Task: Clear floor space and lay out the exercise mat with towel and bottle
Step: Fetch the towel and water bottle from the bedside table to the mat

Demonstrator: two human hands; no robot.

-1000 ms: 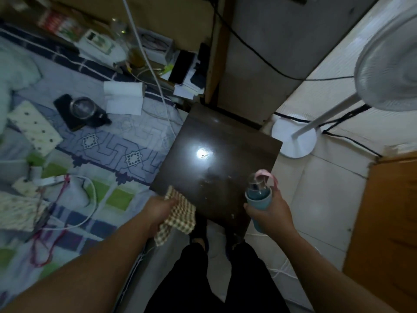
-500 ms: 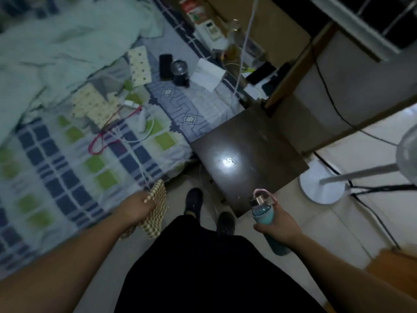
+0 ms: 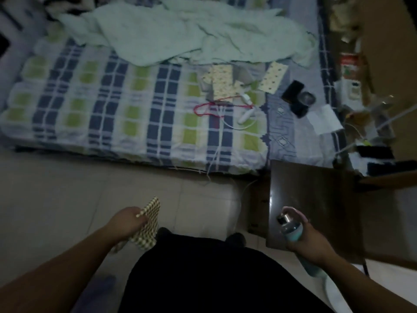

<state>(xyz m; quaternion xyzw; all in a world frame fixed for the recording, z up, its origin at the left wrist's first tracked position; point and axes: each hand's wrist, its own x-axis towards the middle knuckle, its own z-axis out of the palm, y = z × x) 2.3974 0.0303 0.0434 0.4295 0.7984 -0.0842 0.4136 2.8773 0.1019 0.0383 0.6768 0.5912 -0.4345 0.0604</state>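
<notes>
The person stands on the bare floor (image 3: 67, 195) beside a low bed (image 3: 126, 105) and looks down at both hands. The left hand (image 3: 126, 223) is closed around a checked towel (image 3: 147, 223), which is folded and hangs down from the fingers, just above the floor and near the dark trousers (image 3: 203, 274). The right hand (image 3: 309, 242) is wrapped tight around the middle of a blue bottle (image 3: 293, 231). The bottle tilts a little, with its shiny cap and pink loop on top, and it is in front of the edge of a small dark table (image 3: 316, 199). I think the towel and bottle are held low and ready because they have to go beside the mat, and each hand carries one thing so both can be put down fast. No mat shows anywhere in this view, so that part looks not yet done. The floor between the bed and the feet is open, and it looks like a good spot to lay a mat. A rumpled pale blanket (image 3: 191, 28) and some cords and small things lie on the bed, well away from the hands.
</notes>
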